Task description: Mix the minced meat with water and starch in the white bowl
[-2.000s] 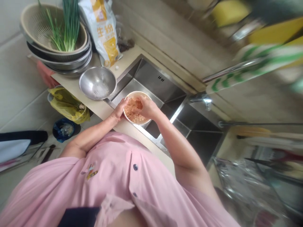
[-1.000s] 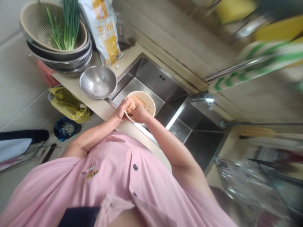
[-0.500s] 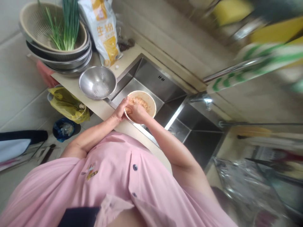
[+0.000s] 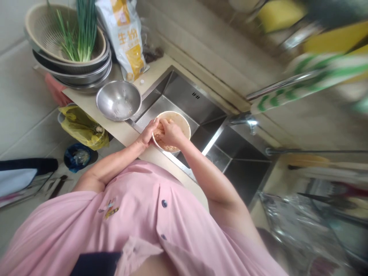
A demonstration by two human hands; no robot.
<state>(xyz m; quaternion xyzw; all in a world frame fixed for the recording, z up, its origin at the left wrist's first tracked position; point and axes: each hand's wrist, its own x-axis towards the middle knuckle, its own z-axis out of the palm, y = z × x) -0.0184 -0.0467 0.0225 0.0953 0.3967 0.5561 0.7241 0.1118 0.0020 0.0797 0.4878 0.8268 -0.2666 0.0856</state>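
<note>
A pale round bowl [image 4: 181,122] is tilted over the near edge of the sink. My left hand [image 4: 148,133] grips its left rim, thumb over the edge. Inside the bowl lies an orange-brown, wet mixture that looks like minced or sliced meat [image 4: 170,147]. My right hand [image 4: 171,133] is down in the bowl with its fingers curled into the meat. The fingertips are partly hidden by the mixture and the hand itself.
A steel bowl [image 4: 119,100] stands on the counter left of the double sink [image 4: 184,90]. Behind it are stacked basins with a colander [image 4: 31,23] of green onions [image 4: 86,34] and a white-yellow starch bag [image 4: 126,42]. The faucet [image 4: 244,118] is to the right.
My right hand has shifted up and slightly right within the bowl, working the meat toward the far left side. The bowl has moved very slightly right. My left hand keeps its hold.
</note>
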